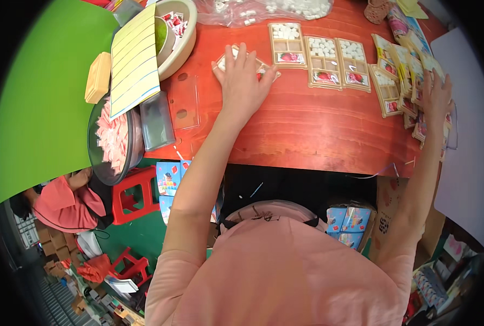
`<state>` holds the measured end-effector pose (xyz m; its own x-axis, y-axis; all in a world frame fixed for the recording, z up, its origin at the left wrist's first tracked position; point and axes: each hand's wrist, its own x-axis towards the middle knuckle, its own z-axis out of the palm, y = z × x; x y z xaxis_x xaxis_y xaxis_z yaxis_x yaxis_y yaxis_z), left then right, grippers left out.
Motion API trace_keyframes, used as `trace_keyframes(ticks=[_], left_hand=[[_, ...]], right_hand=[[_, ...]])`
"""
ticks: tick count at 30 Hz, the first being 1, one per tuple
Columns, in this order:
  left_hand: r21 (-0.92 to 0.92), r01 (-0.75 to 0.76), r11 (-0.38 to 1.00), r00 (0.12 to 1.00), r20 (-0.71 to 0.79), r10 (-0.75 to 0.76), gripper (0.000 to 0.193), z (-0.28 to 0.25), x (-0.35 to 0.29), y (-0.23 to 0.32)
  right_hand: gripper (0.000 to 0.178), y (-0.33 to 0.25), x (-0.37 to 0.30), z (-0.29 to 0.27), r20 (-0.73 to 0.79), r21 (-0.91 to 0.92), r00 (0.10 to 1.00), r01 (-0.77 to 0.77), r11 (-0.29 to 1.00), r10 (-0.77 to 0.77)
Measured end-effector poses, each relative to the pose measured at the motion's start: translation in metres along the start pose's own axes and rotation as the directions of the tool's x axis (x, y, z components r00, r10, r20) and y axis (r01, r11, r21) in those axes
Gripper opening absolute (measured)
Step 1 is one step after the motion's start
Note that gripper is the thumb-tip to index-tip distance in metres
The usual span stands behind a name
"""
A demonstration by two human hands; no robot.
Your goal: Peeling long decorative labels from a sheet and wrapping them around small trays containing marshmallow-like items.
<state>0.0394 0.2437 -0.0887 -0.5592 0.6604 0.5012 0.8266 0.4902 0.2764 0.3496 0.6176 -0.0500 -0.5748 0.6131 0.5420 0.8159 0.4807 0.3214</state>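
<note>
My left hand (237, 81) lies over a small tan compartment tray (261, 70), fingers spread across it. White pieces and a strawberry-printed packet show between the fingers; much of the tray is hidden. To its right stand three similar trays: one alone (288, 45) and a pair (324, 61) side by side. Each holds white marshmallow-like pieces and a strawberry packet. At the far right my right hand (436, 100), fingers stretched and apart, rests at a heap of overlapping filled trays (407, 81). Whether it touches one I cannot tell.
A dark bowl of pink packets (112, 142) and a cream basin (185, 46) with red-and-white packets stand at left, beside a lined yellow sheet (133, 65). A clear bag of white pieces (280, 8) lies at the back. Below are blue boxes (356, 220) and a red stool (136, 193).
</note>
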Motion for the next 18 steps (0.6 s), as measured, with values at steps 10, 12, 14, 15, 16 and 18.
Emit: trace_keyframes(ticks=[10, 12, 14, 15, 16, 18], left_hand=[[-0.193, -0.152, 0.969, 0.938, 0.281, 0.203, 0.063, -0.030, -0.072, 0.014], [-0.325, -0.116, 0.939, 0.935, 0.282, 0.213, 0.070, -0.037, -0.079, 0.025], [-0.353, -0.088, 0.932, 0.942, 0.276, 0.193, 0.070, -0.037, -0.081, 0.023], [-0.370, -0.070, 0.926, 0.950, 0.260, 0.176, 0.070, -0.037, -0.083, 0.020], [-0.427, -0.032, 0.904, 0.965, 0.222, 0.139, 0.071, -0.037, -0.086, 0.019], [-0.506, -0.003, 0.862, 0.981, 0.167, 0.101, 0.070, -0.040, -0.096, 0.016]], right_hand=[[0.030, -0.174, -0.101, -0.146, -0.072, 0.770, 0.965, 0.214, 0.602, -0.251], [0.028, -0.215, -0.119, -0.162, -0.059, 0.859, 0.956, 0.195, 0.474, -0.287], [0.029, -0.252, -0.139, -0.162, -0.023, 0.947, 0.962, 0.108, 0.302, -0.272], [0.030, -0.264, -0.144, -0.164, 0.007, 0.964, 0.962, 0.066, 0.257, -0.274], [0.033, -0.273, -0.149, -0.163, 0.038, 0.959, 0.961, 0.042, 0.282, -0.273], [0.037, -0.286, -0.154, -0.168, 0.067, 0.951, 0.960, 0.020, 0.308, -0.271]])
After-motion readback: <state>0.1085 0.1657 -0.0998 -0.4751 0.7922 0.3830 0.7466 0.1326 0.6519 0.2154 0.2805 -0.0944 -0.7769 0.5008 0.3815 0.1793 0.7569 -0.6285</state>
